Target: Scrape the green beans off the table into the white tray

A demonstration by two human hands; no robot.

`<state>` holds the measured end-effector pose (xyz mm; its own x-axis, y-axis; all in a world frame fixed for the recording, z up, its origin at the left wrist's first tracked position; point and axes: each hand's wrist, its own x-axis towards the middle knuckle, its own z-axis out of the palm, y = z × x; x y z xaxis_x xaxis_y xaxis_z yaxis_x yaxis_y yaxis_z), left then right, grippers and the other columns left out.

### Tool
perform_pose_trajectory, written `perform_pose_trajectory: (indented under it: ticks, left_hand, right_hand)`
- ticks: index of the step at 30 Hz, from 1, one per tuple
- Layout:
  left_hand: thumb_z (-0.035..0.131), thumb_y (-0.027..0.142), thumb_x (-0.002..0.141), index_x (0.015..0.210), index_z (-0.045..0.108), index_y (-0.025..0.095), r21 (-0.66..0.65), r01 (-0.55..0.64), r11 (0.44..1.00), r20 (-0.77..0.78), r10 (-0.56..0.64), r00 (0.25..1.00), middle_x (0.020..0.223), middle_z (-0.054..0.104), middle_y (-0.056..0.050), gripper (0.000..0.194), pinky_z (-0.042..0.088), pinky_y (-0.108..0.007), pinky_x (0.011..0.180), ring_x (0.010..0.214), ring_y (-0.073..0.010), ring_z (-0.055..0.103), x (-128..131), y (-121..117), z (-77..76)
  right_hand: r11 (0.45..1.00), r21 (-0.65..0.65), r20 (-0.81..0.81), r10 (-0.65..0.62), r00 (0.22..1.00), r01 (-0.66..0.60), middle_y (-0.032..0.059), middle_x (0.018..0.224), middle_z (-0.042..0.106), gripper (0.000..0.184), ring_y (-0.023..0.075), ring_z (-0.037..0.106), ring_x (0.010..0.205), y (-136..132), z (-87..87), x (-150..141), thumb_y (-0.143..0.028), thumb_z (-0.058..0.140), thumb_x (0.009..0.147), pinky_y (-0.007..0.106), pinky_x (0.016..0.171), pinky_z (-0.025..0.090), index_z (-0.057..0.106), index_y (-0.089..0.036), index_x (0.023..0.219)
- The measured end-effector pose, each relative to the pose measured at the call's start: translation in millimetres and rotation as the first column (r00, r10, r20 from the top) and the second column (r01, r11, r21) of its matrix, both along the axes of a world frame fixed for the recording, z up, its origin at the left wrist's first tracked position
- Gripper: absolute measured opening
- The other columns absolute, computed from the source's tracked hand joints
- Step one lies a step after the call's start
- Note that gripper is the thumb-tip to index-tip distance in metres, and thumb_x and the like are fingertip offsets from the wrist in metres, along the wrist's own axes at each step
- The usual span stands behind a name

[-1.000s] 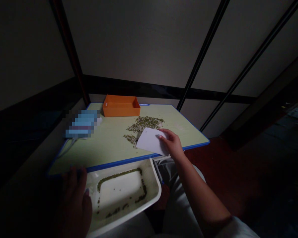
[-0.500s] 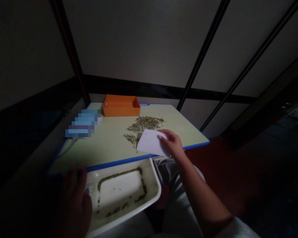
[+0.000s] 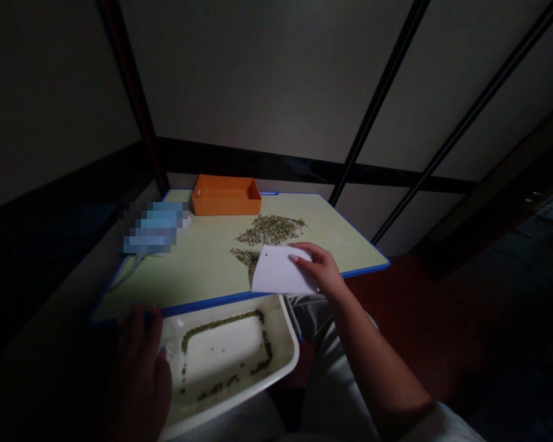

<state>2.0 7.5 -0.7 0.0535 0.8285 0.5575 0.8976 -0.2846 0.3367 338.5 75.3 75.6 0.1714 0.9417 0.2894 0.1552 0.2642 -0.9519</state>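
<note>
My right hand [image 3: 316,265] pinches a white card [image 3: 281,270] with a small hole near one corner. The card sits tilted over the near edge of the pale green table [image 3: 193,264], beside scattered small green beans [image 3: 274,230]. At the lower left, dim in shadow, my left hand [image 3: 142,362] grips the left side of a white plastic tub [image 3: 281,350]; its grip is partly hidden. The tub lies just below the table edge, above my lap. Green beans line the edges of its floor, with a few loose in the middle.
An orange open box [image 3: 225,199] stands at the back of the table. On the left is a blurred-out blue item [image 3: 154,227] with a white cord [image 3: 131,267]. Dark-trimmed wall panels [image 3: 258,92] rise right behind the table.
The card in my right hand has come slightly toward me, down to the table's near edge. My left hand and the tub stay almost where they were.
</note>
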Motion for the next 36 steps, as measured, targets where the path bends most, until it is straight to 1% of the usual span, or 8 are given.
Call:
perform_pose_trajectory:
  ticks: [4, 8, 13, 17, 24, 27, 31, 36]
  left_hand:
    - [0.037, 0.024, 0.085, 0.145, 0.022, 0.023, -0.03, -0.018, 0.999, 0.06, 0.019, 0.998, 0.158, 0.024, -0.013, 0.062, 0.025, -0.055, 0.119, 0.147, -0.0279, 0.013, 1.4, -0.2, 2.4]
    - [0.034, 0.025, 0.085, 0.141, 0.034, 0.013, -0.104, -0.04, 0.994, 0.081, 0.049, 0.996, 0.155, 0.028, -0.018, 0.056, 0.024, -0.056, 0.118, 0.146, -0.0297, 0.014, 3.3, -0.2, 9.4]
    - [0.029, 0.029, 0.087, 0.136, 0.04, 0.005, -0.161, -0.054, 0.985, 0.096, 0.07, 0.993, 0.154, 0.027, -0.022, 0.055, 0.022, -0.052, 0.119, 0.146, -0.0289, 0.013, 8.1, -2.2, 17.9]
    - [0.031, 0.028, 0.087, 0.136, 0.039, 0.006, -0.13, -0.053, 0.99, 0.107, 0.067, 0.992, 0.154, 0.027, -0.021, 0.054, 0.023, -0.052, 0.119, 0.147, -0.0283, 0.012, 7.6, -2.7, 13.4]
    - [0.037, 0.024, 0.085, 0.145, 0.023, 0.022, -0.025, -0.022, 0.999, 0.016, 0.022, 1.0, 0.158, 0.023, -0.013, 0.062, 0.026, -0.053, 0.118, 0.147, -0.0275, 0.013, 1.9, -0.2, 4.1]
    - [0.036, 0.024, 0.086, 0.146, 0.022, 0.02, -0.029, -0.026, 0.999, 0.027, 0.027, 0.999, 0.158, 0.023, -0.014, 0.061, 0.026, -0.053, 0.118, 0.147, -0.0277, 0.013, 2.5, -0.1, 4.0]
    - [0.034, 0.026, 0.087, 0.144, 0.027, 0.018, -0.054, -0.043, 0.998, 0.055, 0.046, 0.997, 0.157, 0.024, -0.015, 0.058, 0.026, -0.052, 0.119, 0.146, -0.0272, 0.013, 4.3, -0.5, 4.8]
    - [0.033, 0.026, 0.087, 0.142, 0.031, 0.014, -0.055, -0.038, 0.998, 0.046, 0.041, 0.998, 0.156, 0.026, -0.017, 0.057, 0.027, -0.051, 0.119, 0.147, -0.0262, 0.012, 4.4, -1.6, 6.5]
  right_hand:
    - [0.997, -0.016, -0.091, -0.077, 0.993, 0.076, 0.0048, 0.1, 0.072, 0.038, 0.0193, 0.064, 0.081, -0.3, -0.5, 0.8, -0.039, 0.078, 0.063, 0.029, 0.068, 0.049, 0.073, -0.022, 0.097]
    - [0.984, -0.007, -0.172, -0.179, 0.969, 0.18, 0.0055, 0.097, 0.072, 0.04, 0.0196, 0.063, 0.08, 1.1, -1.3, 1.4, -0.039, 0.079, 0.062, 0.029, 0.068, 0.048, 0.072, -0.02, 0.096]
    - [0.987, 0.014, -0.093, -0.157, 0.983, 0.159, 0.0043, 0.093, 0.072, 0.035, 0.0196, 0.062, 0.083, 2.6, -3.6, 2.2, -0.038, 0.077, 0.064, 0.031, 0.074, 0.048, 0.072, -0.02, 0.094]
    - [0.987, 0.044, -0.045, -0.154, 0.987, 0.156, 0.0044, 0.096, 0.072, 0.032, 0.0203, 0.063, 0.088, 2.7, -4.7, 0.3, -0.037, 0.075, 0.067, 0.032, 0.08, 0.047, 0.072, -0.021, 0.094]
    - [0.989, 0.04, -0.053, -0.143, 0.988, 0.145, 0.0049, 0.1, 0.072, 0.034, 0.0206, 0.064, 0.089, 5.0, -5.3, -6.8, -0.037, 0.077, 0.065, 0.032, 0.08, 0.048, 0.072, -0.021, 0.095]
    - [0.987, 0.036, -0.085, -0.155, 0.984, 0.158, 0.0044, 0.099, 0.072, 0.035, 0.02, 0.063, 0.087, 5.9, -5.6, -6.4, -0.036, 0.077, 0.065, 0.031, 0.077, 0.049, 0.071, -0.021, 0.096]
    - [0.982, 0.044, -0.095, -0.178, 0.98, 0.182, 0.0049, 0.096, 0.072, 0.036, 0.0207, 0.063, 0.086, 5.9, -4.9, -6.5, -0.038, 0.077, 0.063, 0.032, 0.076, 0.049, 0.071, -0.02, 0.094]
    - [0.984, 0.045, -0.066, -0.17, 0.983, 0.173, 0.0058, 0.1, 0.072, 0.036, 0.0211, 0.063, 0.09, 6.7, -3.7, -7.6, -0.037, 0.076, 0.065, 0.033, 0.08, 0.048, 0.071, -0.02, 0.096]
